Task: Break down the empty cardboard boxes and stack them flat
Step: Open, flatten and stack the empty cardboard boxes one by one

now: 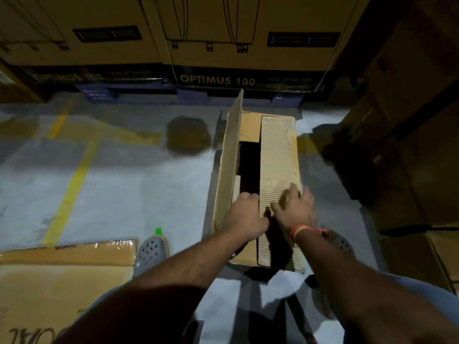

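A long narrow cardboard box (278, 155) lies on the grey floor in front of me, its top partly open with a dark gap down the middle. Its left flap (229, 155) stands upright; the right flap lies flat, its corrugated inner layer bared. My left hand (244, 214) has its fingers curled over the edge at the near end of the gap, gripping the left flap. My right hand (295, 207) rests on the right flap, blurred, fingers spread and bent onto the torn surface. A flattened carton (62, 276) lies at the lower left.
Large printed cartons (223, 45) on blue pallets stand along the far side. More stacked cartons (409, 145) rise on the right. Yellow floor lines (72, 187) run at the left. My grey clogs (151, 252) stand on either side of the box's near end.
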